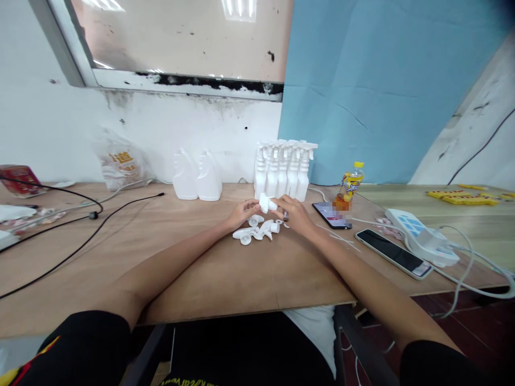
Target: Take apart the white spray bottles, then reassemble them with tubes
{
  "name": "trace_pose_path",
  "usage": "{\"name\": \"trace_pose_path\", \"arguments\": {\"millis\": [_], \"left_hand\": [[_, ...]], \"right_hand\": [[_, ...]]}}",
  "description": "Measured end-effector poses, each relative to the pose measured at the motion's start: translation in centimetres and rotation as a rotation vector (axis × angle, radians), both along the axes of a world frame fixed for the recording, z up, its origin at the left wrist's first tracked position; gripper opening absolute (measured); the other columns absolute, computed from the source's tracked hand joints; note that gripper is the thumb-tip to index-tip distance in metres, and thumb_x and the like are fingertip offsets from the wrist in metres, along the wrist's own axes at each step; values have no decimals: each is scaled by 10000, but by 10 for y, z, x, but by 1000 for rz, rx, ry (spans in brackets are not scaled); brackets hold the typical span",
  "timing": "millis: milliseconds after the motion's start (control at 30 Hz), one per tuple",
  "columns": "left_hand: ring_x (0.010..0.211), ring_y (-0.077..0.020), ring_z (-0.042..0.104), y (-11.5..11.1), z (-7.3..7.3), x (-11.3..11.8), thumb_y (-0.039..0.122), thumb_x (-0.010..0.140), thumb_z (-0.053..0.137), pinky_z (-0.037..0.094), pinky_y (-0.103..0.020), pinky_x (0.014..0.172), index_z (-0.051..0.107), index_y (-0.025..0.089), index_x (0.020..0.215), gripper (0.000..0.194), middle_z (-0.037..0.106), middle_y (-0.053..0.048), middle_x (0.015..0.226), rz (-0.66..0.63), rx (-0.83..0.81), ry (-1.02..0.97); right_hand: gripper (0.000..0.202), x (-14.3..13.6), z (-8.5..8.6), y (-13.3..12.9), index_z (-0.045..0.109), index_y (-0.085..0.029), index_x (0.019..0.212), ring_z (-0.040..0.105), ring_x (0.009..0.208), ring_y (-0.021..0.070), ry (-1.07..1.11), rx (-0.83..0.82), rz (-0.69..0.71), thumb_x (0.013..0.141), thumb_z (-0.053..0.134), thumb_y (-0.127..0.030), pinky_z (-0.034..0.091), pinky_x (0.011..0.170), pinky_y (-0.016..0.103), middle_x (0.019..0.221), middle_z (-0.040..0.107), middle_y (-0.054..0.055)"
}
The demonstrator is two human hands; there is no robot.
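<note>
Both hands meet above the tabletop (193,273), around mid-width and nearer the back edge than the front edge. Left hand (242,213): fingertips closed on the broad left side of a white trigger sprayer head (264,202). Right hand (295,215): fingers bent round the narrower right end of the same part, gripping it. Long axis of the held head runs roughly left to right, near parallel to the front edge, narrow end towards the right edge; nozzle direction cannot be told, fingers covering part of it. Just below the hands, loose sprayer heads (245,235) lie on their sides, close together; the leftmost has its long axis roughly along the front edge, round collar opening facing that edge. Thin white tubes (341,239) lie right of the right hand, slanting down towards the front right corner. By the back edge, a row of spray bottles (282,177) stands upright, long axes vertical, nozzles pointing right. Left of these, two white bottles (197,179) without heads, also upright, side by side.
</note>
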State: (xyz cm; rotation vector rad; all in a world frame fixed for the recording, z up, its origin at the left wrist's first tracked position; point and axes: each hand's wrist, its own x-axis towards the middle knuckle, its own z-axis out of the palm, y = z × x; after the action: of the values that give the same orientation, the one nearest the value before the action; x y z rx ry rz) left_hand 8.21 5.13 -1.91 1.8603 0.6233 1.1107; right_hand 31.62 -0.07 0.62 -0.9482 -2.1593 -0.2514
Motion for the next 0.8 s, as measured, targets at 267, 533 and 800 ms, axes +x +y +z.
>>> {"name": "trace_pose_path", "arguments": {"millis": [267,533,800], "left_hand": [[817,-190,665,4,3,8,326,677,809,516,-299,730,630,139,1046,451,714,-71,926,-56,-228,-243],[609,-133,556,7,1,-12,296,625,646,392,-241,415,559,149,837,272,624,-64,883,-85,-335,-380],[398,-49,363,3,-6,-2,222,602,842,204,-184,354,474,204,836,437,471,86,586,34,-369,-330]], "right_hand": [[469,-7,6,-7,570,-270,1385,567,632,125,459,-196,175,1030,429,-541,491,650,293,1107,612,70],[444,-7,16,-13,722,-185,829,563,569,135,809,-598,200,849,676,-626,433,501,249,700,646,32],[309,-17,2,-17,739,-229,1183,688,1039,231,404,-391,353,954,595,-379,534,892,367,1185,736,80]]}}
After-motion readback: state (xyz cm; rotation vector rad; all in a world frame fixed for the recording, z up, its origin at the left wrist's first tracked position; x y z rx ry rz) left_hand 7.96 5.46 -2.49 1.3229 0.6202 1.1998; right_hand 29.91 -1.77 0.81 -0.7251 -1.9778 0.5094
